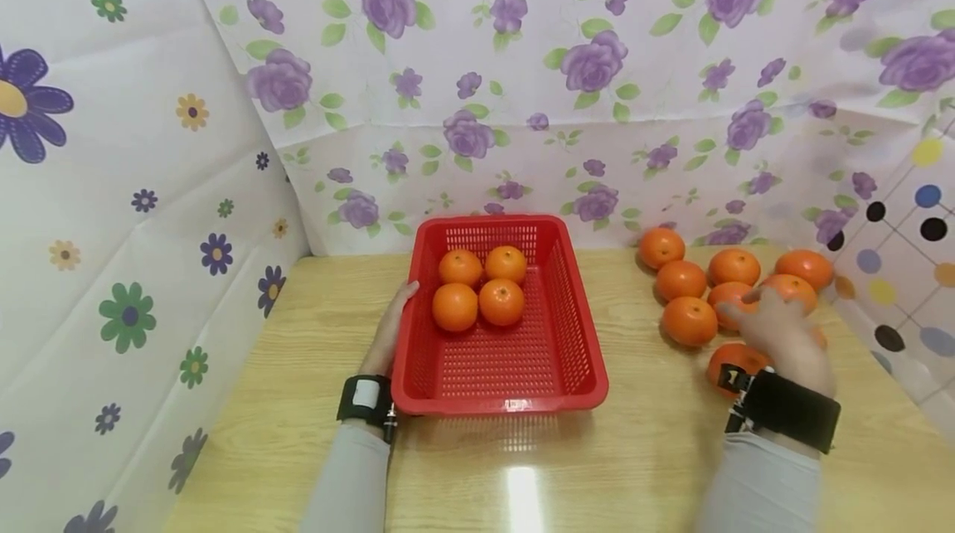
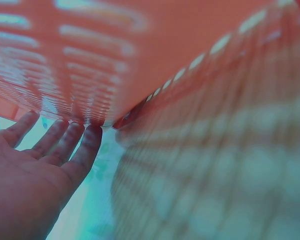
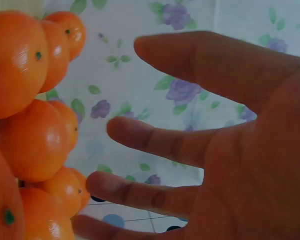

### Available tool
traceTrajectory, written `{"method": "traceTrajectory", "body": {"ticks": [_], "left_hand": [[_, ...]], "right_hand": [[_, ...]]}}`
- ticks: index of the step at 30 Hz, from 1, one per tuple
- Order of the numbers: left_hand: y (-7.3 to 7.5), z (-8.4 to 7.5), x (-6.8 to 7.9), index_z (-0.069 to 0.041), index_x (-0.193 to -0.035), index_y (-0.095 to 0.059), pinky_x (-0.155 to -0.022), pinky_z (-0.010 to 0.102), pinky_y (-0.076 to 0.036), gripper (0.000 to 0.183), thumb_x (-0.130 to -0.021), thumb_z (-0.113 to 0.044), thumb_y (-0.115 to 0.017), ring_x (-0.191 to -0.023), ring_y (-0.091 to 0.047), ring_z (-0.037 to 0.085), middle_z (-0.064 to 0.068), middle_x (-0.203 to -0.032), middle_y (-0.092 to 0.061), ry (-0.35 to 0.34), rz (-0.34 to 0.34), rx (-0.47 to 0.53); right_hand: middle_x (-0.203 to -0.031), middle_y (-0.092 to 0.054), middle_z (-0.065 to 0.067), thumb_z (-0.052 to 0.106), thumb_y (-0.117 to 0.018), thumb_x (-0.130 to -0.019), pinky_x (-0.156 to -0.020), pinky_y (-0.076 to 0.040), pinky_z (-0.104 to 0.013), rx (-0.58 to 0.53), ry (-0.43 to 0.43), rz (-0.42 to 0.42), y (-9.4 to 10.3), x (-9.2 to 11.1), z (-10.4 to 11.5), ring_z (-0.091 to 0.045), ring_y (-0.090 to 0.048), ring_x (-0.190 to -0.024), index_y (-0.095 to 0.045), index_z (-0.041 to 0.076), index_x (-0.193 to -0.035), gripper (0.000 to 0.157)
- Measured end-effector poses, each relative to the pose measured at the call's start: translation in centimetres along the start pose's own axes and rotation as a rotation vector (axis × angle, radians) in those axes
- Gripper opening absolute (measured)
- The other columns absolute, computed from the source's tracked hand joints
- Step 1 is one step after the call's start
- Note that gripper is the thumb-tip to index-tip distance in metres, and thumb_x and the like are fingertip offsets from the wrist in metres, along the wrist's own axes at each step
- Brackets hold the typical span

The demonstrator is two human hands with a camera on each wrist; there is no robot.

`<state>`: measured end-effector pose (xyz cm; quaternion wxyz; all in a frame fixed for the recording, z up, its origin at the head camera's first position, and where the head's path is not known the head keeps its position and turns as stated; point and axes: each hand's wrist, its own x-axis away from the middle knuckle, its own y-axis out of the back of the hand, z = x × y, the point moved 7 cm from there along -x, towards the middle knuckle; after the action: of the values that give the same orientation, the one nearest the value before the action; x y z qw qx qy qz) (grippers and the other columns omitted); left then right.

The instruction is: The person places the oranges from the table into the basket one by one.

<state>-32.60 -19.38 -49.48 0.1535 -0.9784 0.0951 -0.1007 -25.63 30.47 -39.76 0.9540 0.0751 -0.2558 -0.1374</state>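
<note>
A red plastic basket (image 1: 496,367) stands mid-table, with several oranges (image 1: 501,302) grouped toward its back left. Against the basket's left side lies my left hand (image 1: 386,338); in the left wrist view that hand (image 2: 45,155) has its fingers extended, their tips at the slotted wall (image 2: 90,65). On the right, my right hand (image 1: 783,338) is over a cluster of loose oranges (image 1: 689,321). From the right wrist view, the thumb and fingers of this hand (image 3: 230,150) are spread apart and hold nothing, with oranges (image 3: 35,140) just beyond the fingertips.
A flower-patterned sheet (image 1: 477,102) hangs behind the wooden table (image 1: 298,400). More patterned sheets close off the left (image 1: 149,268) and right sides. Each wrist wears a black strap (image 1: 792,410) with a small camera.
</note>
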Motion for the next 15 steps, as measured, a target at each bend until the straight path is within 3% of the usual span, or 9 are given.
{"method": "traceTrajectory", "body": {"ticks": [2,4,5,6,8,9,11,12,15], "left_hand": [[-0.1,-0.2,0.0,-0.041,-0.163,-0.022,-0.116,0.055,-0.037,0.062,-0.107,-0.057,-0.042,-0.143,-0.04,0.027,0.001,-0.161,-0.037,0.003,-0.002,0.003],[-0.2,-0.4,0.2,-0.04,-0.164,-0.02,-0.116,0.054,-0.037,0.062,-0.108,-0.056,-0.041,-0.143,-0.04,0.027,0.001,-0.162,-0.036,0.008,-0.004,0.0],[-0.2,-0.5,0.2,-0.039,-0.164,-0.02,-0.116,0.054,-0.037,0.062,-0.108,-0.055,-0.041,-0.142,-0.04,0.027,0.001,-0.162,-0.036,0.009,-0.004,-0.003],[-0.3,-0.6,0.3,-0.039,-0.164,-0.019,-0.116,0.054,-0.038,0.062,-0.108,-0.054,-0.04,-0.142,-0.04,0.027,0.002,-0.162,-0.036,0.009,-0.004,-0.005],[-0.5,-0.8,0.5,-0.038,-0.165,-0.018,-0.115,0.055,-0.038,0.062,-0.109,-0.053,-0.039,-0.142,-0.041,0.028,0.003,-0.162,-0.035,0.008,0.007,-0.011],[-0.6,-0.9,0.5,-0.037,-0.165,-0.018,-0.115,0.056,-0.039,0.062,-0.109,-0.053,-0.039,-0.141,-0.041,0.029,0.005,-0.162,-0.035,0.007,0.013,-0.015],[-0.6,-1.0,0.6,-0.037,-0.165,-0.017,-0.114,0.057,-0.039,0.063,-0.109,-0.054,-0.039,-0.141,-0.042,0.03,0.006,-0.162,-0.035,0.007,0.019,-0.017],[-0.6,-0.9,0.6,-0.037,-0.165,-0.018,-0.113,0.057,-0.04,0.063,-0.109,-0.054,-0.039,-0.14,-0.042,0.03,0.006,-0.162,-0.035,0.009,0.018,-0.018],[-0.4,-0.6,0.4,-0.039,-0.165,-0.018,-0.113,0.055,-0.041,0.063,-0.108,-0.055,-0.039,-0.14,-0.042,0.029,0.004,-0.161,-0.036,0.013,0.008,-0.016]], "right_hand": [[-0.14,-0.045,0.017,0.048,-0.089,-0.079,-0.107,-0.043,-0.031,-0.336,-0.108,-0.034,-0.6,0.1,-1.1,-0.009,-0.043,-0.123,-0.047,0.036,-0.146,0.08],[-0.13,-0.046,0.026,0.049,-0.088,-0.079,-0.102,-0.042,-0.021,-0.603,-0.152,0.08,-1.6,-0.1,-1.3,-0.001,-0.042,-0.119,-0.047,0.044,-0.138,0.072],[-0.128,-0.049,0.026,0.047,-0.088,-0.08,-0.101,-0.042,-0.019,-0.817,-0.178,0.153,-2.1,-0.3,-1.3,0.001,-0.043,-0.118,-0.049,0.044,-0.135,0.067],[-0.123,-0.053,0.023,0.044,-0.086,-0.082,-0.101,-0.043,-0.02,-1.083,-0.216,0.243,-2.7,-0.5,-1.1,0.0,-0.046,-0.117,-0.054,0.04,-0.13,0.058],[-0.118,-0.057,0.014,0.045,-0.079,-0.087,-0.108,-0.038,-0.026,-1.652,-0.411,0.403,-3.7,-0.7,-0.8,-0.006,-0.048,-0.116,-0.058,0.034,-0.125,0.045],[-0.114,-0.06,0.008,0.045,-0.077,-0.088,-0.111,-0.037,-0.031,-1.906,-0.516,0.42,-3.9,-0.9,-0.8,-0.011,-0.05,-0.115,-0.06,0.028,-0.121,0.041],[-0.11,-0.062,-0.004,0.044,-0.073,-0.09,-0.112,-0.035,-0.044,-2.264,-0.694,0.414,-4.1,-1.3,-0.8,-0.021,-0.054,-0.11,-0.062,0.02,-0.12,0.04],[-0.11,-0.061,-0.008,0.046,-0.069,-0.092,-0.113,-0.033,-0.05,-2.36,-0.755,0.409,-4.2,-1.4,-0.8,-0.026,-0.054,-0.109,-0.06,0.018,-0.122,0.042],[-0.111,-0.06,-0.01,0.046,-0.064,-0.096,-0.112,-0.034,-0.053,-2.405,-0.807,0.397,-4.2,-2.0,-0.9,-0.029,-0.054,-0.109,-0.06,0.022,-0.125,0.038]]}}
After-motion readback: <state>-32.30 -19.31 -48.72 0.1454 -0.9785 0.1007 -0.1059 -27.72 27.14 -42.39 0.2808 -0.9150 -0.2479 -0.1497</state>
